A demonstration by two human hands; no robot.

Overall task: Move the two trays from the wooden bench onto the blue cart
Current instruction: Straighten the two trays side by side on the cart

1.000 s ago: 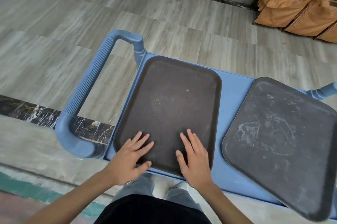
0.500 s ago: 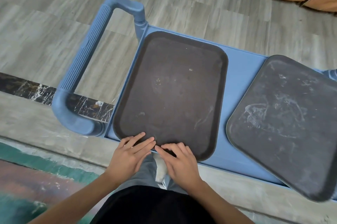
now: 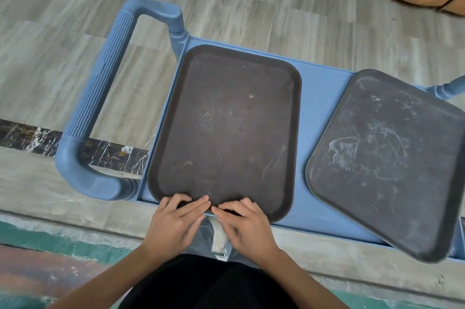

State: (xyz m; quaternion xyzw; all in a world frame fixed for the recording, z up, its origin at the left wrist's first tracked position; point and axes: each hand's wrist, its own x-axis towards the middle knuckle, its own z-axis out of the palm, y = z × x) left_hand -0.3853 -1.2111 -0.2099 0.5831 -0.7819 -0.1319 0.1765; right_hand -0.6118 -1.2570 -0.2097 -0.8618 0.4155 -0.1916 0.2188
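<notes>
Both trays lie on the blue cart (image 3: 319, 137): the brown tray (image 3: 226, 127) at centre, the grey tray (image 3: 387, 160) at 3 o'clock, overhanging. The left hand (image 3: 173, 223) and right hand (image 3: 247, 227), grip apart, rest fingertips on the brown tray's near rim; squaring it up looks the last step.

Left hand (image 3: 173, 223) and right hand (image 3: 247, 227) touch the brown tray's (image 3: 226, 127) near rim on the blue cart (image 3: 319, 147).

Matt blue plastic cart (image 3: 317, 147) with ribbed handle (image 3: 105, 82), matt dark brown tray (image 3: 226, 127) (lightly speckled), scuffed grey tray (image 3: 387, 157), wood-grain floor (image 3: 63, 6)
</notes>
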